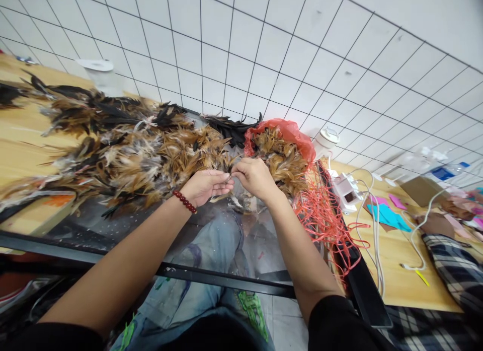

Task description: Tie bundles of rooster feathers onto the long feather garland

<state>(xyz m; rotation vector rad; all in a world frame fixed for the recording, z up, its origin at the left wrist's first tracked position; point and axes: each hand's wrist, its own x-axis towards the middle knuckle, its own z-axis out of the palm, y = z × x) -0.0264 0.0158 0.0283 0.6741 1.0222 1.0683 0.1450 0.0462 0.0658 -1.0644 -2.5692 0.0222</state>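
Note:
My left hand (210, 187), with a dark red bead bracelet at its wrist, pinches a small feather (227, 165) between thumb and index finger. Its other fingers are loosely stretched. My right hand (255, 177) is closed, its fingertips meeting the left ones at the feather's thin end, which is partly hidden. A large heap of brown and tan feathers (147, 157) lies beyond and left of my hands. Behind the right hand, more brown feathers (285, 159) sit in a red plastic bag (290, 129). A clear, black-framed surface (124, 227) lies under my hands, speckled with white bits.
Tangled red string (320, 215) lies right of my arm along the black frame edge (368, 290). Beyond it are a white power adapter (345, 192), cables, coloured paper (390, 217) and another person's plaid sleeve (453, 265). A white grid-tiled wall (226, 44) stands behind.

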